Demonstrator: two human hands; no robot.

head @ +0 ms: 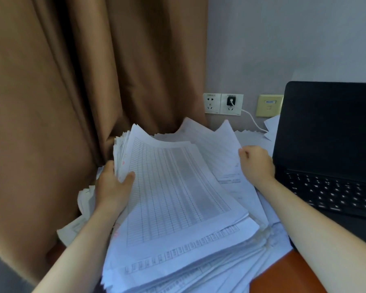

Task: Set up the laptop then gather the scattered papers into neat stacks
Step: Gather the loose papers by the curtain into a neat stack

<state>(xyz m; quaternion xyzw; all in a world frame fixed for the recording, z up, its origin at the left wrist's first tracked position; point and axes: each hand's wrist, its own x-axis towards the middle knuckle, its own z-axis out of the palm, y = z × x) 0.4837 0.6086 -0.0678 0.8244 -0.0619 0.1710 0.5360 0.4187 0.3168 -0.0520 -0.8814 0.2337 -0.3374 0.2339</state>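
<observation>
Near edge: thick sheaf of white grid-printed papers (178, 197) fanned over orange-brown desk (283, 278); long axis runs away from person, far end lifted. L hand (112, 187) grips its left long edge, thumb on top; R hand (257, 163) curled, pinching looser white sheet (224, 144) just rt of sheaf; open black laptop (330, 134) beyond, far rt. Judgement: squaring needs both hands on long edges.

You are facing a corner where a brown curtain (72, 81) is hanging in deep folds on the left, meeting a plain grey wall (283, 39) on the right. Low on that wall, a white double socket (212, 103) is carrying a plug whose white cable (251, 119) is trailing rightward, with a beige wall plate (269, 105) sitting just beyond. A reddish-brown desk top (283, 275) is showing at your lower right.
</observation>
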